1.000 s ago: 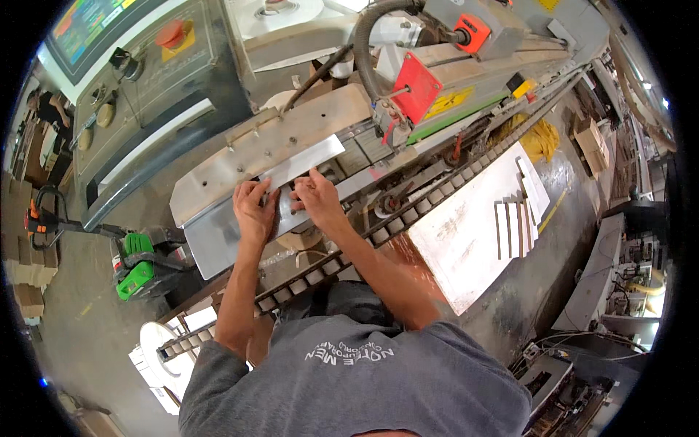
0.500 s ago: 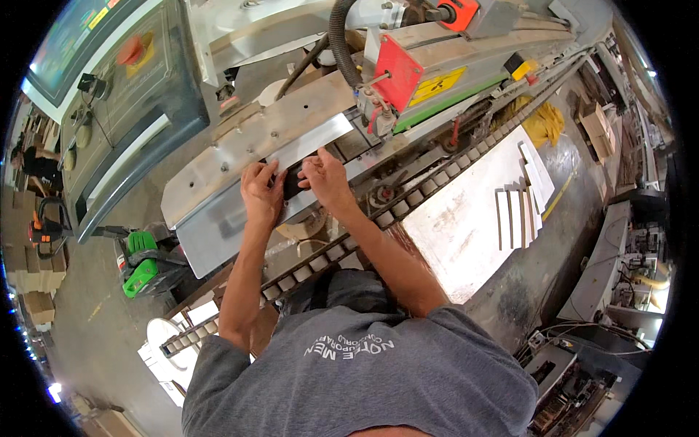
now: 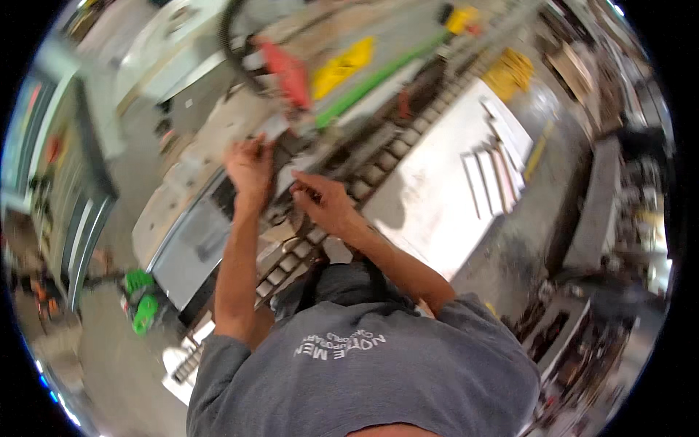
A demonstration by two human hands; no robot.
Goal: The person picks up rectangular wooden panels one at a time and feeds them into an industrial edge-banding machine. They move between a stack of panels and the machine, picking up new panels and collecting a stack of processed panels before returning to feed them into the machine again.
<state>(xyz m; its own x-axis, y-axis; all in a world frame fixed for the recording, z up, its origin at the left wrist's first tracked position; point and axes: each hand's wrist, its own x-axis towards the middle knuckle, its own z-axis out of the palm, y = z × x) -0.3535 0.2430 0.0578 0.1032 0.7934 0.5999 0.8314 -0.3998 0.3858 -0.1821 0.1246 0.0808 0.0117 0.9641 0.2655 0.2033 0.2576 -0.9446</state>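
Note:
A sloping machine bed has a grey metal plate point(image 3: 191, 247) at its lower left and a beige metal guard point(image 3: 178, 191) along its far side. My left hand point(image 3: 250, 166) is over the bed beside the guard, its fingers curled together; what they hold, if anything, is blurred. My right hand point(image 3: 325, 200) is at the near edge of the bed, fingers bent but apart, with nothing visible between them. A red plate point(image 3: 286, 73) on the machine stands beyond both hands, below a dark corrugated hose point(image 3: 229, 36).
A segmented conveyor chain point(image 3: 373, 175) runs diagonally in front of me. Right of it lies a large white panel point(image 3: 429, 193) with several narrow strips point(image 3: 489, 182) on it. A control panel point(image 3: 73, 175) stands at left, near a green tool point(image 3: 143, 302). Yellow cloth point(image 3: 507, 74) lies farther back.
The view has shifted and blurred. My hands, close together over the bed before, are now farther apart, with the right one nearer me at the bed's edge.

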